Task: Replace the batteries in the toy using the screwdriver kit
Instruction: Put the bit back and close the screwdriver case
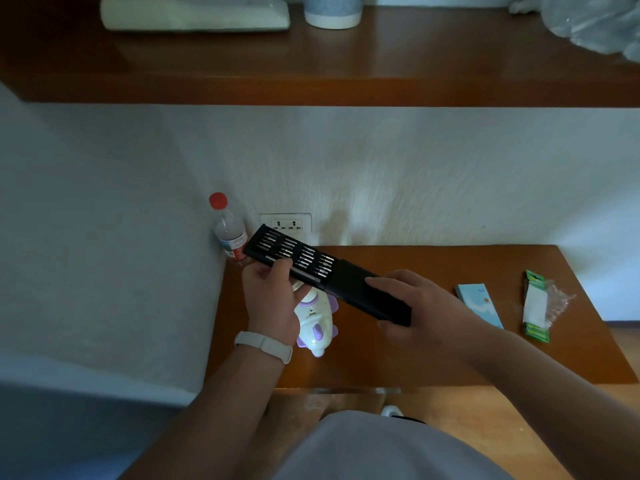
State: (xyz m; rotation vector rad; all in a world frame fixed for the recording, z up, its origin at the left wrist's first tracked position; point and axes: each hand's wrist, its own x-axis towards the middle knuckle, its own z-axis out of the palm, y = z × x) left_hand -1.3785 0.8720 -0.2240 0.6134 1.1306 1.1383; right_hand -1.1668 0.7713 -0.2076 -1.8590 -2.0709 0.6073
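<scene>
Matt black plastic screwdriver kit [360, 289] with shiny metal bits [294, 252]; glossy wood table [433, 355]; smooth plastic toy [317, 323].

Black screwdriver kit [349, 284], silver bits [304, 254]; white-purple toy [317, 323]; red-capped clear bottle [230, 233]; light-blue box [479, 304]; green-white packet [535, 306]; brown table [433, 355]; white wristband [263, 346].

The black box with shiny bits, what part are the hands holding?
The right hand grips the screwdriver kit by its sleeve end; left hand holds its slid-out bit tray by the near edge.
</scene>
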